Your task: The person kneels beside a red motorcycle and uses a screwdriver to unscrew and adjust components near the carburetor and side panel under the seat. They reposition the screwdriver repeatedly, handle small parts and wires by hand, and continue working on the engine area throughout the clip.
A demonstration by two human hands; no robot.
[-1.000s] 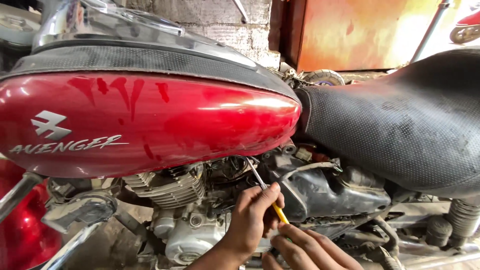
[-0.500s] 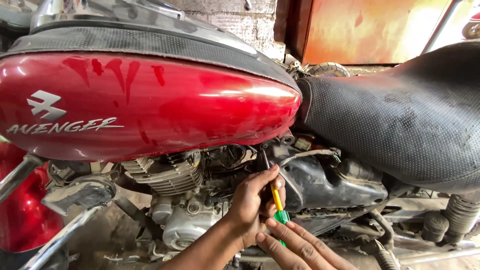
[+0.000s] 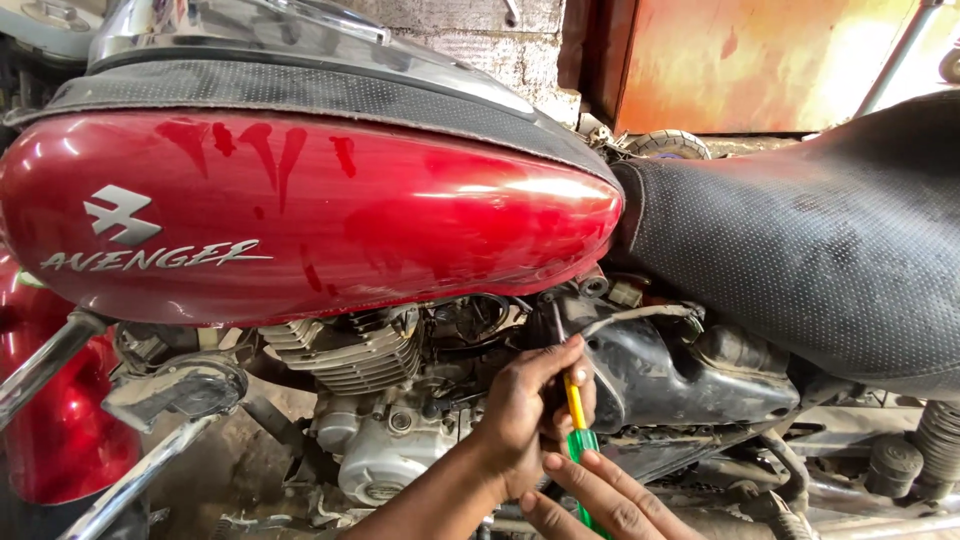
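Note:
A red motorcycle fuel tank (image 3: 300,215) fills the upper left, with a black textured seat (image 3: 820,240) to its right. Below the tank sit the finned engine (image 3: 350,350) and a black side housing (image 3: 690,375). My left hand (image 3: 525,415) pinches the upper shaft of a screwdriver (image 3: 575,415) with a yellow and green handle, its metal tip pointing up under the tank's rear. My right hand (image 3: 600,500) grips the green lower handle from below, at the bottom edge of the view.
A chrome guard bar (image 3: 60,350) and a footrest bracket (image 3: 180,385) stick out at the lower left. A rusty orange metal panel (image 3: 760,60) and a brick wall stand behind the bike. A rear shock spring (image 3: 935,440) shows at the right.
The view has shifted so the bike sits slightly lower and nearer. Both hands stay on the screwdriver, which now stands more upright under the tank's rear.

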